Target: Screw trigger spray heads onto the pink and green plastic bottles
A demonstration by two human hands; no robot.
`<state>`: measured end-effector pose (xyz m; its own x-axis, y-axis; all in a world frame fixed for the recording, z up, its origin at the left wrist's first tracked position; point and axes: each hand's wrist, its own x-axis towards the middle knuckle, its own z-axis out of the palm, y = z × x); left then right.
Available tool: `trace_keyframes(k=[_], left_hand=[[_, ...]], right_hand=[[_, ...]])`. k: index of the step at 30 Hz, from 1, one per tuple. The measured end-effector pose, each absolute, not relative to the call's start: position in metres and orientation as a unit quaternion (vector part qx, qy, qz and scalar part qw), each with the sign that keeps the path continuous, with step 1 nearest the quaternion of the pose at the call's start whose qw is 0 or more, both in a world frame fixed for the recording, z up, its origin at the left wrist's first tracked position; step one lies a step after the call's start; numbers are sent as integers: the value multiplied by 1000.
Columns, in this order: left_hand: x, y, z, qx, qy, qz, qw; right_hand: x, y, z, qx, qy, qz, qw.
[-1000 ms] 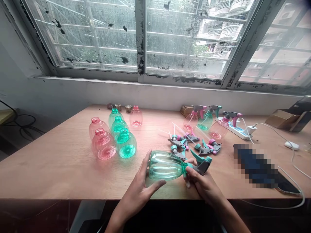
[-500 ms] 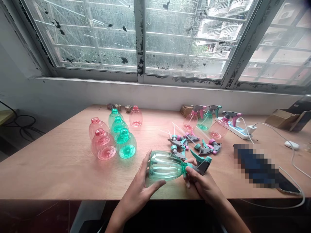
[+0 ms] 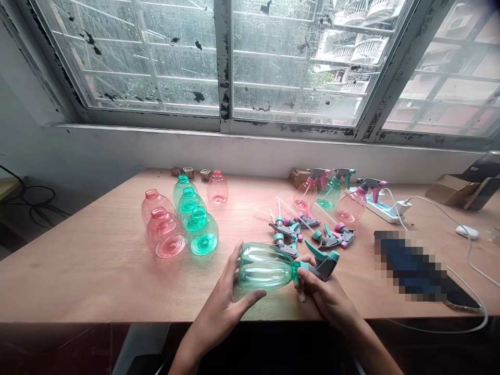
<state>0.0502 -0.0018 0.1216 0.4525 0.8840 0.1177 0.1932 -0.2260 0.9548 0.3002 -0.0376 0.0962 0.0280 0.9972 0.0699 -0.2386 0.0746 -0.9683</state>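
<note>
A clear green spray bottle (image 3: pixel 265 266) lies sideways between my hands above the table's front edge, its base to the left. My left hand (image 3: pixel 230 297) cups the base end, thumb along the near side. At the neck, my right hand (image 3: pixel 318 286) has its fingers closed around the green collar of the grey and green trigger sprayer (image 3: pixel 324 263), which sits on the bottle's mouth. Some right fingers are hidden behind the neck. Just beyond the bottle lies a pile of loose trigger sprayers (image 3: pixel 289 232) in grey, green and pink, with thin dip tubes.
Open green bottles (image 3: pixel 202 234) and pink bottles (image 3: pixel 164 232) stand at left. Several bottles with sprayers, one a pink bottle (image 3: pixel 351 207), stand back right by a power strip (image 3: pixel 385 211). A pixelated dark device (image 3: pixel 414 268) and white cable (image 3: pixel 469 255) lie at right.
The view has shifted very slightly. Both hands and the green spray bottle keep the same pose; nothing else has visibly moved.
</note>
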Motion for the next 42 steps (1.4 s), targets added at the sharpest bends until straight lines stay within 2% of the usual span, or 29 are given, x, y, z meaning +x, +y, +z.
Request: trace_keyframes(k=[11,18,28,42], left_hand=[[52,-2,122,673,377,361,524],[50,4,112,722,373,365,454],[51,2,115,704,364,366,488],[51,-1,124,705,386,348,482]], right_hand=[[300,-38,96,-419,-445,534,584],[300,-38,96,-429,-447,526,582],[299,-38,96,-423,-431,535,591],[299,-38,98,-424,-430,532,593]])
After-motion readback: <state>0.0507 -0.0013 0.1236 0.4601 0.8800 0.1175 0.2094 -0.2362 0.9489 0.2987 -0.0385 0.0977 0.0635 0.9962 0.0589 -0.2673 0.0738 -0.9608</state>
